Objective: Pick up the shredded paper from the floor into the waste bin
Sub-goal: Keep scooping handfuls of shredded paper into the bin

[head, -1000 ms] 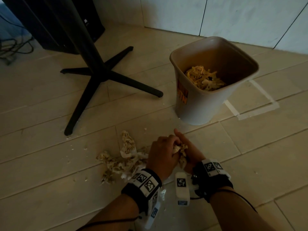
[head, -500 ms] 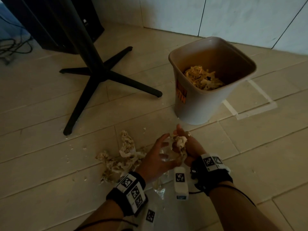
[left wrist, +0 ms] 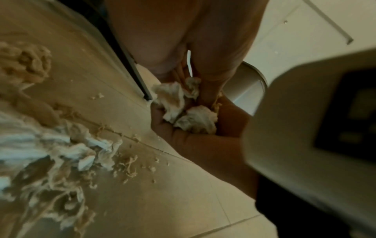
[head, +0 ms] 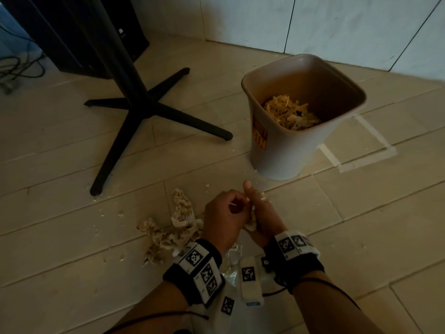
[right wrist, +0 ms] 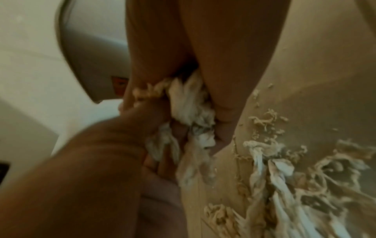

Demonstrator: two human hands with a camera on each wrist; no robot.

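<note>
Orange label on the bin (head: 289, 150) has dark letters, too skewed to read. Both hands meet just before it: the left hand (head: 225, 218) curls over a paper wad (left wrist: 189, 109), and the right hand (head: 262, 216) cups it from beneath, thumb raised. More shreds (head: 168, 230) lie on the floor (head: 72, 237) left of the hands; some fill the bin.

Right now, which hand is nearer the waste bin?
Right. The right hand sits just in front of the waste bin, thumb pointing toward its base. The left hand is beside it, farther from the bin, nearer the paper pile.
</note>
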